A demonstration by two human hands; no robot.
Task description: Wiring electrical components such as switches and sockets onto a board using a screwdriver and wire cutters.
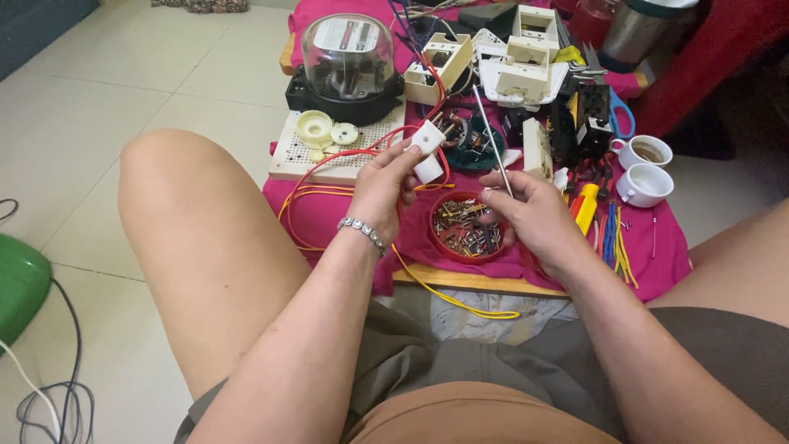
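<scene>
Worktop [460, 279], low and wooden under a magenta cloth [329, 214], carries the clutter, and pale floor tiles lie around it. Largest on it is a meter [349, 62] with a clear glass dome on a black base, standing behind a cream perforated board [296, 152]. Beige plastic housings [526, 70] crowd the far side, next to two white ceramic cups [645, 168]. Thin red wire [329, 168] loops over the cloth below the board, and a yellow wire [452, 300] trails off the near edge. Between the hands sits a round red dish [464, 230] full of small metal screws and terminals.

Left hand [382, 189], grip closed, holds a small white plastic block [427, 148] by its lower end, raised just above the dish; the red wire runs up to it. Right hand [534, 218] pinches a thin metal rod [491, 140] between thumb and fingers, grip narrow, the shaft slanting up and away over the clutter
</scene>
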